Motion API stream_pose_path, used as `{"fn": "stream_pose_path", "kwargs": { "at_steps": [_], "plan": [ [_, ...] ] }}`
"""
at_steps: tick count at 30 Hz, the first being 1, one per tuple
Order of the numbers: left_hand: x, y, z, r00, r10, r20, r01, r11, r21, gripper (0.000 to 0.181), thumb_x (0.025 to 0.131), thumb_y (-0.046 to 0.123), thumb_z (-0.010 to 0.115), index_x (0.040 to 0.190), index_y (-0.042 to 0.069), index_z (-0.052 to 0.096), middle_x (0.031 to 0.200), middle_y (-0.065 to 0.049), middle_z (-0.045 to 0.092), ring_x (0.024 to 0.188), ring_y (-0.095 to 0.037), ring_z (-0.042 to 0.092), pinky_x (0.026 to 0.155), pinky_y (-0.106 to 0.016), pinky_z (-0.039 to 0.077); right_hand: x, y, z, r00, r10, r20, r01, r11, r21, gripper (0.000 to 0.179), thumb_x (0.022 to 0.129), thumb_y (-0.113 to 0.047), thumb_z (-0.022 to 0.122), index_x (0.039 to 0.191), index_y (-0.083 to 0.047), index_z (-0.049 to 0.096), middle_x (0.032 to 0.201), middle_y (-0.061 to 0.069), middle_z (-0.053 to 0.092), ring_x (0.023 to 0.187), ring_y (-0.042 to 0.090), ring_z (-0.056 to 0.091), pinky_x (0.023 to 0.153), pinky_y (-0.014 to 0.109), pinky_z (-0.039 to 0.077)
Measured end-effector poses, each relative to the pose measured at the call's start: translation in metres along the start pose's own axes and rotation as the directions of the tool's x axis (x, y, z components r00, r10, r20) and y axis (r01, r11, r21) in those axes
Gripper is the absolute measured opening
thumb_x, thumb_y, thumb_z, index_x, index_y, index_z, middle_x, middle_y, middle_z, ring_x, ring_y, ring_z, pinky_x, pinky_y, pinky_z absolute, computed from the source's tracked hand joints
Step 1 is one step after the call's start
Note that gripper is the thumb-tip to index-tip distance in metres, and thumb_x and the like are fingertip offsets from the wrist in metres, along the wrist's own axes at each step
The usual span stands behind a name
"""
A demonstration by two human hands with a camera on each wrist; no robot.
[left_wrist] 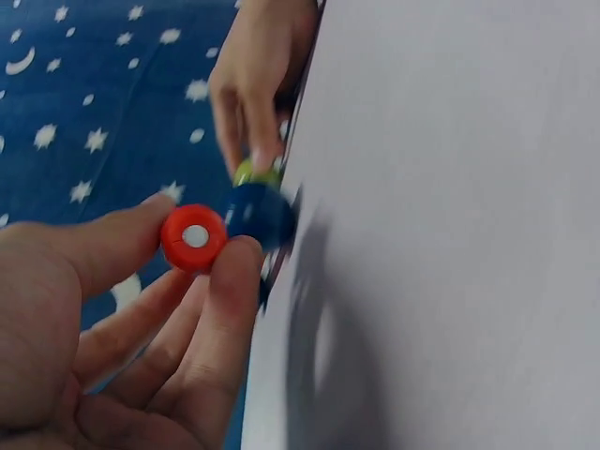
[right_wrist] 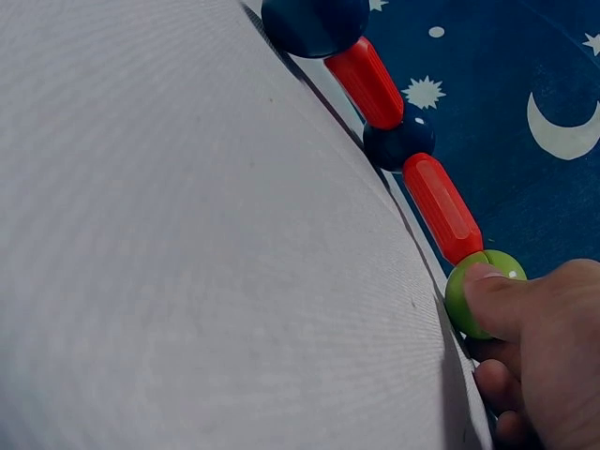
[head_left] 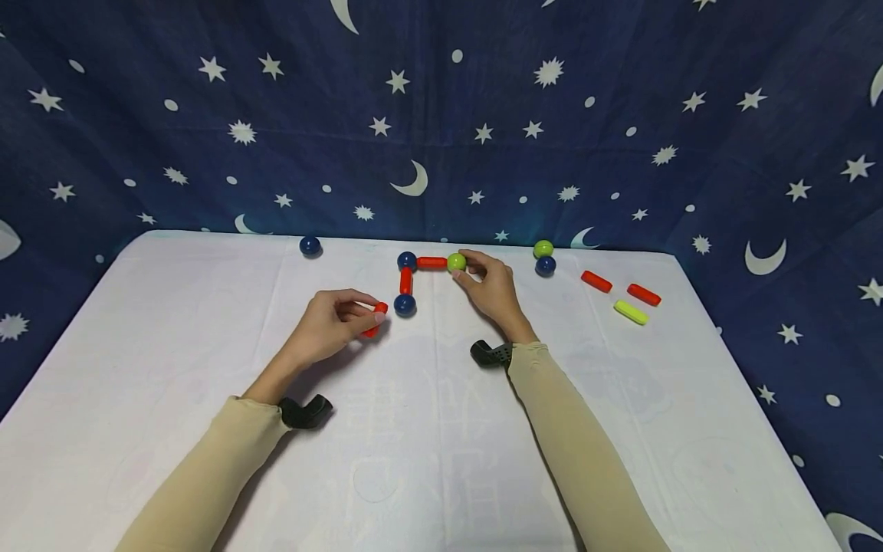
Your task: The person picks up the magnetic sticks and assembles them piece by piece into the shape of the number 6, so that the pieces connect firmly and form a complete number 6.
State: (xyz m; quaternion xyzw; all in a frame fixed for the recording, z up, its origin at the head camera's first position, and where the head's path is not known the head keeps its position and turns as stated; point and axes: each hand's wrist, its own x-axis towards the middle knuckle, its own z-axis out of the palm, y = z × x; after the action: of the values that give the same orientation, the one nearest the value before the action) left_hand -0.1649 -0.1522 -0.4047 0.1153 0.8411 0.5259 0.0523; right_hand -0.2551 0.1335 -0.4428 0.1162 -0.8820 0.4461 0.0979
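My left hand (head_left: 336,325) pinches a red rod (head_left: 379,308) between thumb and fingers, just left of the joined piece; its round end with a pale disc faces the left wrist view. With thumb and fingers, my right hand (head_left: 493,290) grips a green ball (right_wrist: 466,298) at the right end of that piece. From the green ball a red rod (head_left: 432,263) runs left to a blue ball (head_left: 407,261) at the corner. A second red rod (head_left: 405,281) leads from there toward me to another blue ball (head_left: 405,305), close to the held rod.
A lone blue ball (head_left: 310,246) lies at the back left of the white-covered table (head_left: 386,460). Back right, a green ball (head_left: 543,249) and a blue ball (head_left: 546,266) sit together. Beyond them are two red rods (head_left: 596,281) and a yellow-green rod (head_left: 631,312).
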Motion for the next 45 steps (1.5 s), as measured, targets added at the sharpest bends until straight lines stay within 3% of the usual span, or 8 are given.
{"fn": "stream_pose_path", "kwargs": {
  "at_steps": [6,13,23,30,35,40,45],
  "plan": [
    [-0.002,0.003,0.021,0.999,-0.037,-0.007,0.036,0.995,-0.092,0.028,0.09,0.01,0.078,0.113,-0.005,0.071,0.093,-0.014,0.074,0.076,-0.019,0.072,0.064,-0.024,0.055,0.0,0.0,0.0,1.0,0.003,0.002,-0.003,1.0,0.008,0.042,0.094,-0.015,0.075,0.133,-0.004,0.066,0.114,0.014,0.07,0.101,0.027,0.063,0.092,0.042,0.048],
    [-0.004,0.006,0.034,0.992,-0.122,0.013,0.122,0.971,-0.203,0.03,0.093,0.004,0.071,0.12,-0.008,0.066,0.099,-0.017,0.072,0.077,-0.013,0.068,0.064,-0.022,0.053,0.0,-0.001,0.0,1.0,0.004,-0.001,-0.004,1.0,0.004,0.041,0.094,-0.015,0.075,0.133,-0.004,0.067,0.114,0.014,0.07,0.102,0.027,0.064,0.092,0.042,0.048],
    [-0.004,0.007,0.044,0.975,-0.22,0.003,0.215,0.949,-0.23,0.033,0.095,0.011,0.07,0.122,-0.008,0.064,0.096,-0.014,0.07,0.076,-0.011,0.066,0.056,-0.023,0.049,0.001,-0.002,0.0,1.0,0.009,0.0,-0.009,1.0,0.006,0.042,0.094,-0.015,0.075,0.133,-0.004,0.066,0.116,0.014,0.07,0.104,0.027,0.064,0.095,0.043,0.048],
    [-0.003,0.007,0.047,0.977,-0.211,-0.015,0.2,0.944,-0.263,0.036,0.096,0.012,0.07,0.125,-0.01,0.062,0.1,-0.017,0.072,0.079,-0.011,0.069,0.06,-0.022,0.052,0.0,-0.002,0.0,1.0,0.013,-0.002,-0.013,1.0,-0.002,0.041,0.094,-0.016,0.075,0.133,-0.006,0.067,0.115,0.014,0.071,0.104,0.026,0.064,0.095,0.041,0.049],
    [-0.004,0.007,0.048,0.976,-0.216,0.003,0.207,0.932,-0.298,0.036,0.097,0.01,0.069,0.125,-0.011,0.06,0.098,-0.019,0.072,0.072,-0.013,0.071,0.061,-0.022,0.055,0.0,-0.002,0.0,1.0,0.019,-0.004,-0.019,1.0,0.0,0.041,0.094,-0.016,0.076,0.133,-0.006,0.067,0.115,0.014,0.071,0.103,0.026,0.064,0.095,0.041,0.049],
    [-0.004,0.009,0.046,0.978,-0.211,0.0,0.205,0.95,-0.234,0.034,0.097,0.013,0.07,0.123,-0.007,0.062,0.092,-0.015,0.073,0.065,-0.014,0.068,0.056,-0.022,0.05,0.001,-0.002,0.0,1.0,0.025,-0.001,-0.025,1.0,-0.001,0.042,0.094,-0.016,0.075,0.133,-0.006,0.067,0.116,0.014,0.07,0.104,0.026,0.063,0.095,0.04,0.048],
    [-0.004,0.009,0.045,0.979,-0.203,0.001,0.198,0.952,-0.232,0.034,0.096,0.011,0.07,0.122,-0.008,0.062,0.092,-0.015,0.074,0.066,-0.014,0.069,0.056,-0.022,0.051,0.0,-0.002,0.0,1.0,0.025,0.0,-0.025,1.0,0.001,0.042,0.094,-0.016,0.075,0.133,-0.006,0.067,0.117,0.014,0.07,0.105,0.026,0.063,0.096,0.041,0.048]
  ]
}}
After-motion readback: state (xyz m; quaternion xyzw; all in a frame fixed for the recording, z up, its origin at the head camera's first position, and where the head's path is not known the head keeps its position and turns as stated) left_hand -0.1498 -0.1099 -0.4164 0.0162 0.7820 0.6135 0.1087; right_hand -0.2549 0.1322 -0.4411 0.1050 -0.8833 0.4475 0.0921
